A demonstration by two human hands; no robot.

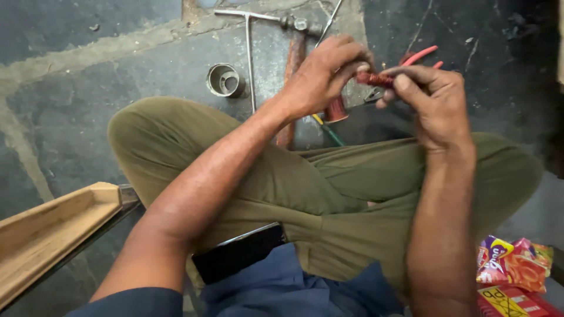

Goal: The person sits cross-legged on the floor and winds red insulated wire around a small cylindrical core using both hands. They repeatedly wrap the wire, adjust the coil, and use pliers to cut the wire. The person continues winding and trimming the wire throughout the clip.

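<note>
view from above of a person sitting cross-legged on a dark stone floor (pixel 88 117), wearing olive trousers; both bare hands meet in front of the knees; the left hand (pixel 323 76) has its grip pressed together, fingertips pinching one end of a small reddish-brown coil (pixel 376 79) that looks wound with copper wire; the right hand (pixel 432 100) pinches the other end, thumb on top, fingers curled under it; the coil is held in the air between the two hands, above the floor; just below the left hand a copper-coloured spool (pixel 336 110) stands on the floor; beyond the hands lie a hammer (pixel 292 58) with a wooden handle, a metal t-shaped wrench (pixel 249 47) and a short metal cylinder (pixel 224 80); red-handled pliers (pixel 420 56) show behind the right hand; a dark phone (pixel 238 252) rests in the lap; a wooden frame (pixel 53 229) juts in at lower left; bright snack packets (pixel 514 264) lie at lower right
</note>
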